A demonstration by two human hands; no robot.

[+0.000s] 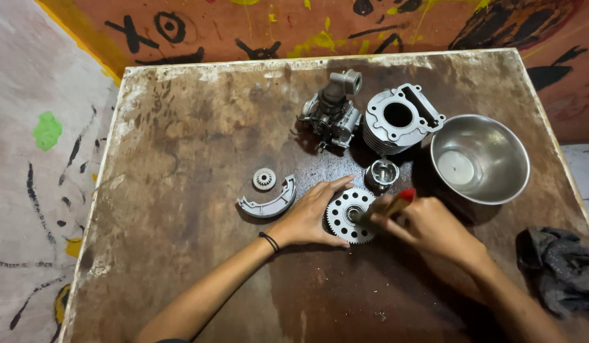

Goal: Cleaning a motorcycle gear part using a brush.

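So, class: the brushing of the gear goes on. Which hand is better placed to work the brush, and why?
Right. The right hand already grips the brush, its tip at the centre of the gear. The left hand lies flat on the gear's left edge, steadying it.

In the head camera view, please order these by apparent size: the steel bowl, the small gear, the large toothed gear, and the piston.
1. steel bowl, clearly largest
2. large toothed gear, partly covered by both hands
3. piston
4. small gear, slightly smaller than the piston; this last pair is close.
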